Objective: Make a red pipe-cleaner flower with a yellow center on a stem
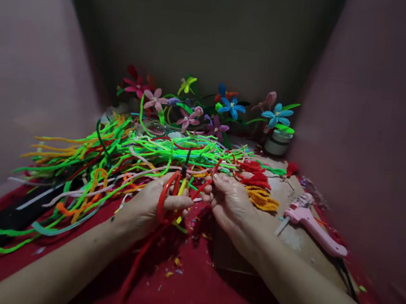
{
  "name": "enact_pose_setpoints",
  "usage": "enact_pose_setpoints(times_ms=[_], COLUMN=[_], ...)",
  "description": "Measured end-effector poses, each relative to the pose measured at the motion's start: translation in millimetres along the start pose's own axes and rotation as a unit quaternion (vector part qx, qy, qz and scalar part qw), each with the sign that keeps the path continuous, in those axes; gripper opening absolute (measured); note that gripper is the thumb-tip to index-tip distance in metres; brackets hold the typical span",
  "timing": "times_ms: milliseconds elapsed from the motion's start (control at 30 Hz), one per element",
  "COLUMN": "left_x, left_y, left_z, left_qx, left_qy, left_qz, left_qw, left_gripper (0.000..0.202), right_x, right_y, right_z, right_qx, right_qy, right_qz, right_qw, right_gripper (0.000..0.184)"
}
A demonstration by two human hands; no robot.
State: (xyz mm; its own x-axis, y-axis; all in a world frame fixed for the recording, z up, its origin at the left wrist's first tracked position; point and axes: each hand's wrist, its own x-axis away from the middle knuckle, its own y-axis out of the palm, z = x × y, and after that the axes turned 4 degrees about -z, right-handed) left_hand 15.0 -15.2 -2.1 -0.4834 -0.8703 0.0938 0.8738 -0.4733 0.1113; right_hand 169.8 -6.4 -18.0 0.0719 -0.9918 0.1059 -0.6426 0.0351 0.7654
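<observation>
My left hand (pixel 151 197) is closed around a pair of scissors (pixel 162 200) with red handles; their dark blades point up and away. A yellow strip (pixel 183 188) shows beside the scissors at the same fingers. My right hand (pixel 229 200) pinches a red pipe cleaner (pixel 217 167), one end of which sticks up past the fingertips. Its lower end slants toward my left fingers. Below my left hand hangs a long red strand (pixel 133 271), blurred; whether it joins the pinched piece is hidden by the hand.
Green, orange and pink pipe cleaners (pixel 158 152) lie heaped behind and left. Fuzzy flowers (pixel 231 107) stand at the back, near a jar (pixel 278 141). A pink glue gun (pixel 314 229) rests on cardboard (pixel 235 254) at right, beside orange loops (pixel 262 198). Scraps dot the red cloth (pixel 207 295).
</observation>
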Motion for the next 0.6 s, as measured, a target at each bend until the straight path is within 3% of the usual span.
enact_pose_setpoints(times_ms=[200, 333, 400, 600], left_x=[1.7, 1.1, -2.0, -12.6], left_y=[8.5, 4.6, 1.3, -16.1], left_z=[15.2, 29.4, 31.5, 20.0], left_qx=[-0.092, -0.137, -0.171, -0.248], left_qy=[-0.012, -0.025, -0.028, 0.058], left_qz=[0.019, 0.060, 0.056, 0.006], left_qw=[0.996, 0.988, 0.983, 0.967], left_gripper=[0.019, 0.040, 0.044, 0.041], right_x=[1.2, 3.6, 5.2, 5.3], right_y=[-7.3, -7.1, -5.7, -6.8], right_z=[2.9, -3.6, -5.9, -4.3], right_qx=[0.022, 0.076, 0.109, 0.180], right_qy=[-0.029, -0.047, -0.066, -0.095], right_qz=[-0.053, -0.063, -0.048, -0.022], right_qw=[0.998, 0.994, 0.991, 0.979], right_gripper=[0.013, 0.021, 0.022, 0.020])
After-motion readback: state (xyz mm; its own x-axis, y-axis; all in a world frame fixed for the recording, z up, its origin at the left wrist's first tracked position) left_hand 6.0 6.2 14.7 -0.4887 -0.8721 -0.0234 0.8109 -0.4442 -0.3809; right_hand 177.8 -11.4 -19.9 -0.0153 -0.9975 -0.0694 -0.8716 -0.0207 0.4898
